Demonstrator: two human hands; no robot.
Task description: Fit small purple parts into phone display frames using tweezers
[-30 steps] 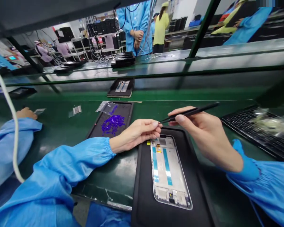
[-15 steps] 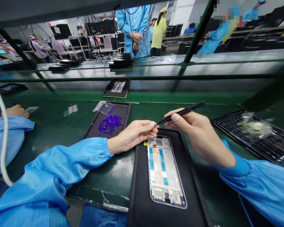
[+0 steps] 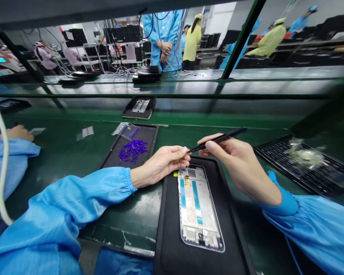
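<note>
A silver phone frame (image 3: 199, 208) with two blue strips lies in a black tray (image 3: 172, 244) in front of me. My right hand (image 3: 240, 168) grips black tweezers (image 3: 218, 139), their tips pointing left at my left fingertips. My left hand (image 3: 160, 165) hovers over the frame's top left corner with fingers pinched together; whatever they hold is too small to make out. Left of it, a second black tray (image 3: 149, 133) carries a pile of small purple parts (image 3: 133, 149) and a clear plastic bag (image 3: 125, 130).
A black slotted tray (image 3: 304, 168) with clear wrapping lies at right. Another tray with a frame (image 3: 139, 107) sits further back on the green belt. A co-worker's hand (image 3: 17, 133) and blue sleeve are at far left beside a white cable (image 3: 0, 160). People stand behind the benches.
Both hands stay together above the frame's top edge; the tweezers have tilted a little lower. The view has shifted slightly, and the tray with the frame appears a bit further left.
</note>
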